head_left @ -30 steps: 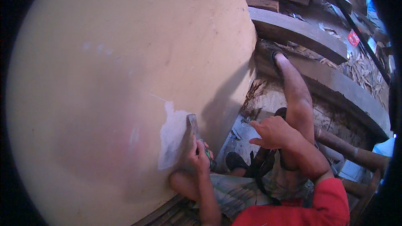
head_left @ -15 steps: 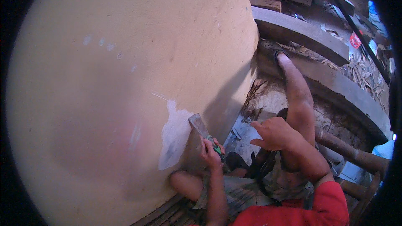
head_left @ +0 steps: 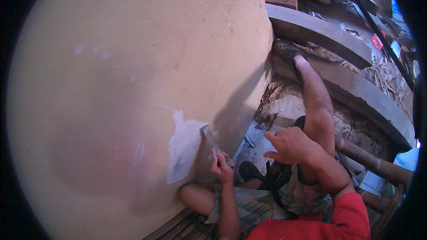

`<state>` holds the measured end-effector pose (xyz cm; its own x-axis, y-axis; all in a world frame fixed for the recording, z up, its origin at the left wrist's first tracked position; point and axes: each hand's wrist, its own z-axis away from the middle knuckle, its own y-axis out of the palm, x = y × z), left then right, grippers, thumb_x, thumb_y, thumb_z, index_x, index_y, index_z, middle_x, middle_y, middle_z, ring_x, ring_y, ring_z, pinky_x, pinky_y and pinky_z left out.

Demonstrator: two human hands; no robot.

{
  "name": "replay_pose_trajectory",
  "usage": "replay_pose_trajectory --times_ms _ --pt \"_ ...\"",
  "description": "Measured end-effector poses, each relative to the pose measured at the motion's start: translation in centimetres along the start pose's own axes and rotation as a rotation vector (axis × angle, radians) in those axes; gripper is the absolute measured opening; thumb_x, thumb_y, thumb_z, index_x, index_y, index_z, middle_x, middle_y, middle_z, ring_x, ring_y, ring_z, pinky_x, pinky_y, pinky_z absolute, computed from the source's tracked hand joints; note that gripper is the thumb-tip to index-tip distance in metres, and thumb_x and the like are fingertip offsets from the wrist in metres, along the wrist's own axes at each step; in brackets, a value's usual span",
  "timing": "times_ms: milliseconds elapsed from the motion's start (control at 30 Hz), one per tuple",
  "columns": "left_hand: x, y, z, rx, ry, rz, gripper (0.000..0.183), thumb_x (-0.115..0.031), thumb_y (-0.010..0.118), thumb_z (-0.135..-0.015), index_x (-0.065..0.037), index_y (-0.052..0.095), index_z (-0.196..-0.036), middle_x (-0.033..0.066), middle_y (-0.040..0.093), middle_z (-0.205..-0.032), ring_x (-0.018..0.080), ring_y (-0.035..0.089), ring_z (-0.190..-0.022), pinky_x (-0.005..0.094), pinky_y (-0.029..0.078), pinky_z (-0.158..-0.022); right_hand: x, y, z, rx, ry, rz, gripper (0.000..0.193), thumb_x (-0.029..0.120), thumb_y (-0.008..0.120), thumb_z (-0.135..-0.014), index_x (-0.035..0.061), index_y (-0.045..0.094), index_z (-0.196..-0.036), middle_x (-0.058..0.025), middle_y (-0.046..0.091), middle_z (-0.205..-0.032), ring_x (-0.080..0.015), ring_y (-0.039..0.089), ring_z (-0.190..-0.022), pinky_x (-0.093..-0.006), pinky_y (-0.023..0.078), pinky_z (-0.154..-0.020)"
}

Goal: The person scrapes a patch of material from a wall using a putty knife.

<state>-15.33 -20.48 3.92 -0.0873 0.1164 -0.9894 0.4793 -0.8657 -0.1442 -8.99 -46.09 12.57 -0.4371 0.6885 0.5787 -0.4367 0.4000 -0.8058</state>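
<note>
My left hand (head_left: 223, 169) is closed around the green-and-dark handle of a putty knife (head_left: 211, 138). Its metal blade points up and left, with the tip at the right edge of a bare whitish patch (head_left: 184, 144) on the yellowish wall (head_left: 133, 75). Seen here, the blade is turned partly edge-on. To the right, my right hand (head_left: 291, 145) hovers over my lap, apart from the wall. Its thumb and forefinger point left with a gap between them, and nothing shows in it; the other fingers are partly hidden.
Long planks (head_left: 318, 29) lie at the upper right, with dry litter and a red wrapper (head_left: 377, 42) among them. My clog (head_left: 287, 52) rests by one plank. Round wooden poles (head_left: 371, 162) stand at right. A dark pole (head_left: 378, 31) crosses the upper right.
The putty knife has turned, so its blade looks narrower, and its tip has dropped slightly. My left hand has rolled a little with it. My right hand has barely moved.
</note>
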Motion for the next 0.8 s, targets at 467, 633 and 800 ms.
replay_pose_trajectory --times_ms 467,633,800 --pt "-2.3 -0.8 -0.7 0.081 -0.187 0.328 0.047 -0.022 0.041 -0.098 -0.003 0.030 -0.139 0.0100 0.053 -0.079 0.0135 0.046 -0.043 0.0255 0.039 -0.037 0.4 -0.3 -0.2 0.075 0.014 0.012 0.054 0.045 0.058 -0.081 0.0021 0.051 -0.114 -0.0162 0.062 -0.074 -0.0349 0.062 -0.073 -0.0445 0.048 -0.062" --pt "-2.1 -0.7 -0.5 -0.001 -0.147 0.141 0.044 -0.019 0.041 -0.097 -0.003 0.033 -0.138 0.0089 0.053 -0.079 0.0128 0.046 -0.043 0.0252 0.038 -0.037 0.5 -0.3 -0.1 0.091 0.018 0.026 0.054 0.045 0.058 -0.081 0.0021 0.051 -0.113 -0.0159 0.063 -0.074 -0.0350 0.062 -0.073 -0.0443 0.048 -0.062" --pt "-1.3 -1.2 -0.4 0.036 -0.040 -0.051 0.049 -0.023 0.043 -0.097 -0.006 0.028 -0.140 0.0065 0.053 -0.076 0.0123 0.047 -0.044 0.0256 0.040 -0.038 0.5 -0.4 0.1 0.069 0.015 0.020 0.052 0.045 0.058 -0.081 0.0022 0.051 -0.110 -0.0157 0.063 -0.074 -0.0351 0.062 -0.072 -0.0443 0.048 -0.062"
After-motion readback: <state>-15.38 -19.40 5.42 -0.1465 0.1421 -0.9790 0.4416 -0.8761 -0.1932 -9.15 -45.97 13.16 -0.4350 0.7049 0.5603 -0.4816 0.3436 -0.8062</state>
